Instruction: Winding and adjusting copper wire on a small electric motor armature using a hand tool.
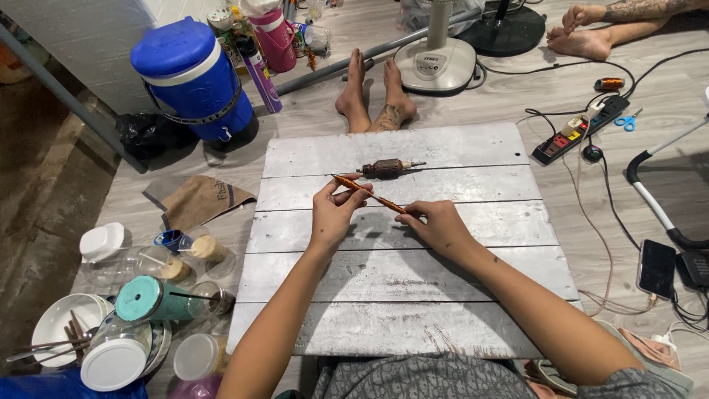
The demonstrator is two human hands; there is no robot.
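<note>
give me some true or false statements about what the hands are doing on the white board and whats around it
1. Both hands hold a thin copper-coloured coil: the left hand and right hand grip opposite ends. True.
2. The motor armature lies in the right hand. False: it rests on the white board, beyond the hands.
3. A blue water cooler stands left of the board. True.
4. The scissors lie on the board. False: they lie on the floor at right.

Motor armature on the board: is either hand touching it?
No. The motor armature lies alone; left hand and right hand hold a copper-wound rod nearer the person.
</note>
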